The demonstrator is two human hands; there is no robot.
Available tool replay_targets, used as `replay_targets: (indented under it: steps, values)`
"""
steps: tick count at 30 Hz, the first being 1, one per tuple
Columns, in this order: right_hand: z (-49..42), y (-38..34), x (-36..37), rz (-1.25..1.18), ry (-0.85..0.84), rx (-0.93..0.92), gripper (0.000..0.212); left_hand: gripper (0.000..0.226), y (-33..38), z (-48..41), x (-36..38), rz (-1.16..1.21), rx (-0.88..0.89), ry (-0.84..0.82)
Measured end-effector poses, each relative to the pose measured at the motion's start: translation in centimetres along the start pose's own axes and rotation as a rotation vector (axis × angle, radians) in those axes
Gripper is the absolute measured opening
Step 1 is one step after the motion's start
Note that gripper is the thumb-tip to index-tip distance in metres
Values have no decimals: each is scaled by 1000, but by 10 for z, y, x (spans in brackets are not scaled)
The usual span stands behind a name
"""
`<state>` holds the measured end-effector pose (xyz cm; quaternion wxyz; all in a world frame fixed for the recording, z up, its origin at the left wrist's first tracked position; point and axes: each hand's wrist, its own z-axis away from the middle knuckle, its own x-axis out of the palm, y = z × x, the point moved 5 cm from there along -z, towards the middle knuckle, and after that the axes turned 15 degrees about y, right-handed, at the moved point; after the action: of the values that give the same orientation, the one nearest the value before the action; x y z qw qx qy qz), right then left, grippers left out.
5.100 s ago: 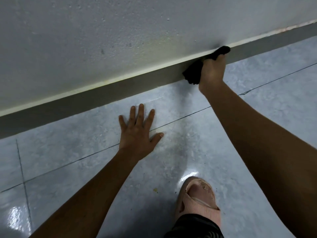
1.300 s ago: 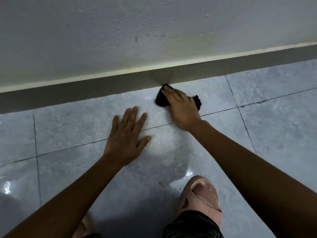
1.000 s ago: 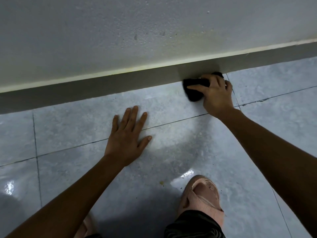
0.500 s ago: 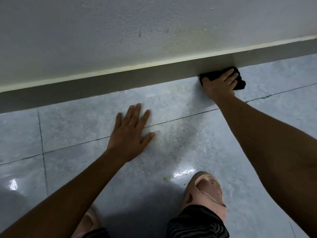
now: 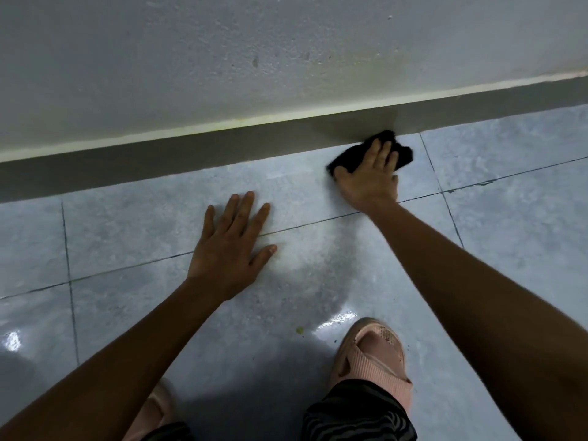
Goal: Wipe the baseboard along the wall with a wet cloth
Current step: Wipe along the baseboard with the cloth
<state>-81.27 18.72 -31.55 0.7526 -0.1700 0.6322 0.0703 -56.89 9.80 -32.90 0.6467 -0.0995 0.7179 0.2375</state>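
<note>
Pressing a black cloth [image 5: 356, 155] flat under its palm and fingers, the right hand [image 5: 370, 179] rests on the tiled floor [image 5: 509, 249] at the foot of the wall [image 5: 222, 58]. The fingers lie spread and extended over the cloth rather than curled around it, so the hold is a downward press, not a closed fist. The cloth is bunched; its far edge touches the lower edge of the dark grey baseboard [image 5: 159, 160], and its right end shows beyond the fingertips. The baseboard runs across the full width of the view, rising toward the right, with a pale strip [image 5: 191, 135] along its top where it meets the wall. The left hand [image 5: 232, 249] lies palm down on the floor, fingers spread wide, holding nothing, and it straddles a grout line [image 5: 127, 267]. It is well apart from the cloth and nearer the person than the baseboard. Both forearms are bare and extend from the lower edge of the view. A pink slipper [image 5: 375, 354] on the right foot stands on the floor near the lower edge, below the right forearm, with a dark patterned trouser leg [image 5: 356, 415] above it. Part of a second pink slipper [image 5: 159, 405] shows beneath the left forearm. The floor tiles are grey-blue and glossy, with bright reflections near the right slipper and at the left edge.
</note>
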Motion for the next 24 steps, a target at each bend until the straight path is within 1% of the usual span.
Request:
replay_targets:
  steps: [3, 5, 7, 9, 12, 14, 16, 18, 19, 20, 23, 24]
  values:
    - [-28, 32, -19, -107, 73, 162, 85, 70, -21, 14, -3, -21, -117, 40]
    - [-37, 41, -28, -207, 98, 244, 81, 70, -32, 23, -4, -17, -189, 42]
    - [-32, 33, -25, -193, 90, 231, 80, 71, -35, 25, -4, -17, -202, 44]
    - [-15, 13, -13, -80, 86, 109, 78, 72, -32, 24, -3, -15, -220, 45]
    - [30, -31, 18, 26, 149, -156, 70, 73, -43, 29, 2, -27, -238, 42]
    - [58, -54, 30, 41, 155, -382, 62, 73, -46, 31, 4, -26, -226, 40]
    - [74, -68, 36, 15, 122, -611, 56, 73, -48, 32, 3, -21, -218, 34]
    - [71, -64, 33, 5, 112, -743, 54, 72, -48, 31, 2, -4, -203, 29]
    - [65, -57, 31, 24, 127, -755, 54, 71, -50, 32, 1, 2, -197, 29]
    - [58, -46, 28, 51, 153, -716, 54, 71, -53, 35, -2, 2, -202, 34]
    - [37, -11, 19, 96, 207, -446, 54, 70, -73, 52, -9, 16, -302, 56]
    - [34, -6, 19, 97, 199, -398, 55, 70, -79, 58, -10, 20, -333, 58]
